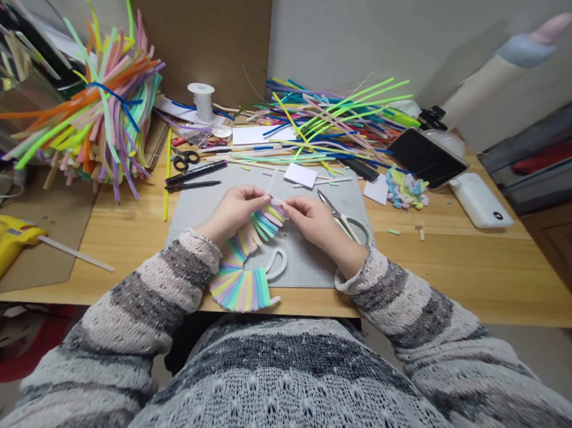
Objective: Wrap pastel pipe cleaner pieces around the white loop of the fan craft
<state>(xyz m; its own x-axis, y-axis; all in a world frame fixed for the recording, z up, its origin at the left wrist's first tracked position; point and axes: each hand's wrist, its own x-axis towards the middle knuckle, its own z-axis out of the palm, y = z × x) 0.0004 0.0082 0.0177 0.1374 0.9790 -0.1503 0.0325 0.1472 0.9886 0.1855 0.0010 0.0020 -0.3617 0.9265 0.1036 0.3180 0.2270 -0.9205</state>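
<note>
A curved strip of pastel pipe cleaner pieces (241, 289) hangs down from my hands over the front of the grey mat (312, 266). My left hand (238, 210) pinches its upper end between thumb and fingers. Close beside it, my right hand (309, 216) is closed at the same end; what lies between its fingertips is partly hidden. A thin white pipe cleaner (271, 182) sticks up between the hands. Near the strip's lower end, a white pipe cleaner loop (278, 265) curls on the mat. Scissors with cream handles (350, 227) lie partly behind my right hand.
A big bundle of coloured pipe cleaners (104, 109) stands left, above a yellow glue gun (11, 244). Loose pipe cleaners (338, 124) cover the back. Around the mat are black scissors (185, 160), pens (196, 174), a white spool (203, 104), a phone (428, 156) and a white power bank (481, 200).
</note>
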